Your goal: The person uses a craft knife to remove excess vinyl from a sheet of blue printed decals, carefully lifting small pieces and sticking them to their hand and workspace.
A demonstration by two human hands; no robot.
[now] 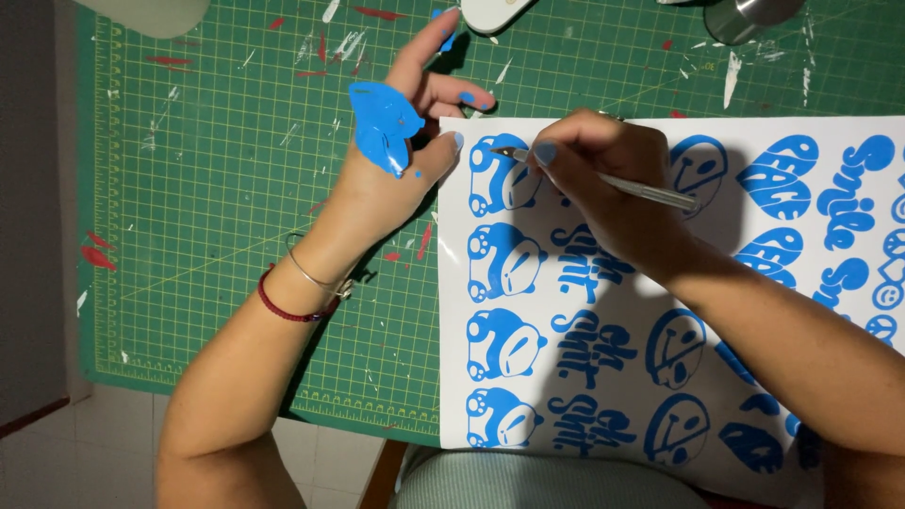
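A white sticker sheet (617,377) with blue cut shapes, several frog figures, round faces and lettering, lies on a green cutting mat (226,217). My right hand (603,174) grips a thin silver weeding tool (641,188) like a pen, its tip on the top frog figure (500,174). My left hand (405,141) rests on the mat at the sheet's top left corner, thumb touching the sheet's edge, fingers spread. Peeled blue vinyl scraps (382,123) stick to the back of that hand, with small bits on its fingertips.
Red and white vinyl scraps litter the mat. A metal cup (749,17) stands at the top right, a white object (495,13) at top centre, a pale object (151,14) at top left. The table edge and a tiled floor (104,452) show at bottom left.
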